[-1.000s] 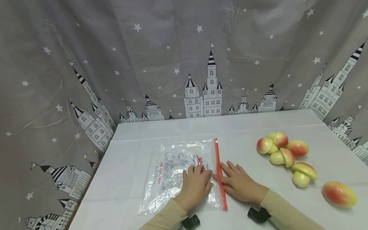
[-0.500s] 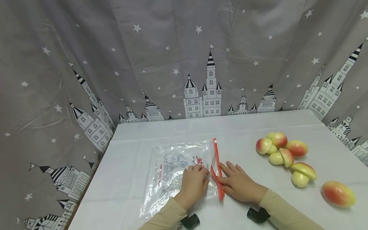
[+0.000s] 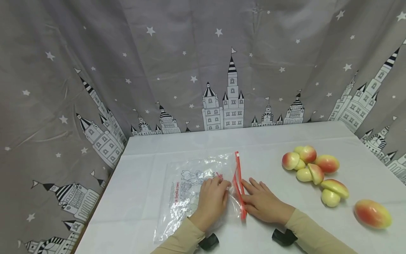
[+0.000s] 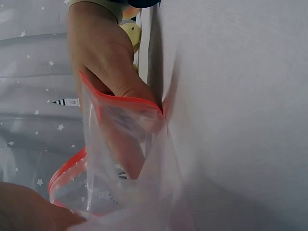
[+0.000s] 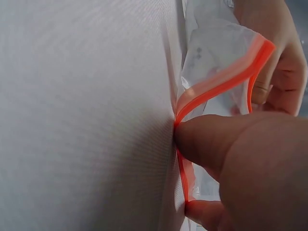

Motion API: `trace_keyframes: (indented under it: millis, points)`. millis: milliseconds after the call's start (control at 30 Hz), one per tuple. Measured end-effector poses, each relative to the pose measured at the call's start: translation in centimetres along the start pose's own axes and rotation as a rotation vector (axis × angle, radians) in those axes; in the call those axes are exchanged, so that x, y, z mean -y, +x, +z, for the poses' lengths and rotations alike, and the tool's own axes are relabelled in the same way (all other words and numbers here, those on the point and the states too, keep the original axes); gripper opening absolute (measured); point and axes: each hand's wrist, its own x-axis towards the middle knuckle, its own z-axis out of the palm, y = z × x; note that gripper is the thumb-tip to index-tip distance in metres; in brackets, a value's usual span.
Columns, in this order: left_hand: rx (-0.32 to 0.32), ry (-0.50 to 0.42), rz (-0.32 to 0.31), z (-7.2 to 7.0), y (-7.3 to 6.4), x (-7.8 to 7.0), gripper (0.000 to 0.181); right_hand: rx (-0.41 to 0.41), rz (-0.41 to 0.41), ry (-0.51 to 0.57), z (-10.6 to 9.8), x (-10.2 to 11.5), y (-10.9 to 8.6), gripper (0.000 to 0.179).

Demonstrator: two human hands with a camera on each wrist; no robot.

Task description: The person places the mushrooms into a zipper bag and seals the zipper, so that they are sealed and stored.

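Note:
A clear plastic zip bag (image 3: 171, 215) with printed drawings lies flat on the white table. Its red zip edge (image 3: 237, 164) faces right, and the mouth gapes, as the raised red rim (image 5: 221, 86) in the right wrist view shows. My left hand (image 3: 211, 201) is over the bag near its mouth; its curled fingers pinch the upper plastic layer. My right hand (image 3: 266, 204) lies with spread, fairly straight fingers, its thumb and fingertips pressing the lower red rim to the table. In the left wrist view the right thumb overlaps the bag's opening.
On the right of the table (image 3: 142, 169) sit several yellow-and-red toy fruit or mushroom-shaped pieces (image 3: 328, 163), grouped together. A single oval one (image 3: 372, 213) lies nearer the front right. A grey curtain (image 3: 165, 63) with castles and stars hangs behind the table.
The bag's mouth has gone from closed-looking to parted, its upper rim pulled left and up. My left hand has curled its fingers and shifted slightly left. My right hand stays in place.

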Motion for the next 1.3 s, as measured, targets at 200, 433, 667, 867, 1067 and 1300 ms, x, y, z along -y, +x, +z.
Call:
trace_keyframes:
  millis: [200,433,667,867,1067,1300]
  points:
    - [-0.137,-0.033,0.091,-0.3,0.5,0.1,0.024,-0.02,-0.012,-0.019,0.1,-0.2,0.0,0.036]
    - [-0.182,-0.067,0.127,-0.1,0.6,0.2,0.027,-0.018,-0.008,-0.016,0.2,-0.3,0.0,0.037]
    - [-0.101,-0.068,0.096,0.7,-0.4,0.3,0.03,-0.063,-0.083,-0.043,0.3,0.0,0.2,0.044]
    - [0.065,-0.079,0.05,0.6,-0.7,0.1,0.028,-0.02,-0.119,-0.026,0.3,0.3,0.3,0.051]
    - [0.199,-0.13,0.036,-0.3,-0.5,-0.5,0.034,-0.038,-0.108,-0.028,0.3,0.1,0.2,0.049]
    - [0.331,-0.144,0.029,-0.9,-0.5,-0.1,0.064,-0.053,-0.109,-0.021,0.6,0.0,0.1,0.058]
